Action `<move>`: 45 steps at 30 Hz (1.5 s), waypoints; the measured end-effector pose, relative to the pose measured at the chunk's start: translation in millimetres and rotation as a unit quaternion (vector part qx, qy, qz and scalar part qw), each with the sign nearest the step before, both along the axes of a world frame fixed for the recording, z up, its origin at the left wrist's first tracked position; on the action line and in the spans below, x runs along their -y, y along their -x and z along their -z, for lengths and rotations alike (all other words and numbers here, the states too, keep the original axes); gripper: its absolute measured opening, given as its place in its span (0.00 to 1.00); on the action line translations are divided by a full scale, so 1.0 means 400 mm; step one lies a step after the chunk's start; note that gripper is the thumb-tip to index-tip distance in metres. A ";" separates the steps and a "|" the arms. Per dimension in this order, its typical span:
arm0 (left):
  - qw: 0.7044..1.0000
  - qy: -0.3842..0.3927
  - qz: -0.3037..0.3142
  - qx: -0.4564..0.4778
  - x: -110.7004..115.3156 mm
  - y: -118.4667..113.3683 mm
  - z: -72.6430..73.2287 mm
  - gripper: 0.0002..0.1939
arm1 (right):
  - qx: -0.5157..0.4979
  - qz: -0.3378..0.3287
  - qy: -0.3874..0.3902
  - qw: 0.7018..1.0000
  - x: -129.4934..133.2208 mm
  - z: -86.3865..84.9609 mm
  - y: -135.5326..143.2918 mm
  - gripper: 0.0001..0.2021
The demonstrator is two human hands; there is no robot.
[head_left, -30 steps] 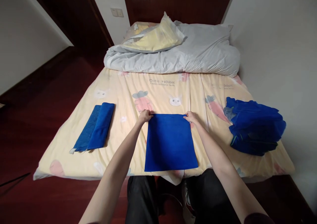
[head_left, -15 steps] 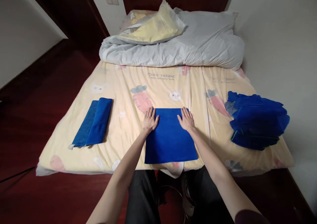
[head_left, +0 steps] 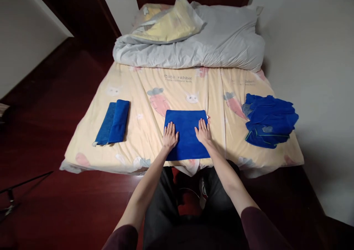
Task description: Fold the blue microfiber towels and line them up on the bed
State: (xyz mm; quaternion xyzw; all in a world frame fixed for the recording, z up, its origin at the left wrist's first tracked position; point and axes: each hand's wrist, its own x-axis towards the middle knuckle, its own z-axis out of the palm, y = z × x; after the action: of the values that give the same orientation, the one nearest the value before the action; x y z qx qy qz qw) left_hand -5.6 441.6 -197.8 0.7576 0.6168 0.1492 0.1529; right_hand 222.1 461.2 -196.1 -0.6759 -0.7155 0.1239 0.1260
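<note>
A blue cloth [head_left: 186, 135] lies flat near the front edge of the bed, a small white tag showing at its far right corner. My left hand [head_left: 170, 135] rests palm down on its left side, fingers stretched out and pointing away from me. On the right side, my right hand [head_left: 203, 132] also lies flat, its fingers extended and slightly spread. To the left sits a pair of folded blue cloths [head_left: 118, 121], one overlapping the other. A loose heap of blue cloths [head_left: 272, 115] lies to the right.
The bed sheet [head_left: 146, 135] is pale yellow with carrot and rabbit prints. A rolled grey quilt [head_left: 221, 40] and a yellow pillow [head_left: 177, 23] lie at the headboard. A wall [head_left: 312, 76] stands on the right. A thin black stand [head_left: 11, 194] is on the floor at left.
Both hands have slid from the cloth's far corners toward me along its sides, staying flat. The view has shifted, so the bed appears higher and smaller.
</note>
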 end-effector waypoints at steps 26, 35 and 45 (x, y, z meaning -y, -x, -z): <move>0.990 0.084 -0.038 -0.106 0.588 0.369 -0.075 0.23 | -0.158 0.042 0.017 0.986 0.400 -0.126 -0.269 0.13; 0.988 0.084 -0.064 -0.116 0.552 0.352 -0.235 0.17 | -0.209 0.062 0.012 0.976 0.415 -0.135 -0.280 0.08; 0.987 0.149 -0.009 -0.057 0.438 0.348 -0.272 0.17 | -0.166 0.019 0.005 0.986 0.447 -0.164 -0.270 0.07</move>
State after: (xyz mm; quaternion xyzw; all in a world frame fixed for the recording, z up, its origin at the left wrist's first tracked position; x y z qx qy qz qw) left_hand -144.8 266.3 -88.9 0.7279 0.6468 0.0140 0.2273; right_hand 329.9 282.6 -130.4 -0.6602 -0.6707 0.2361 0.2419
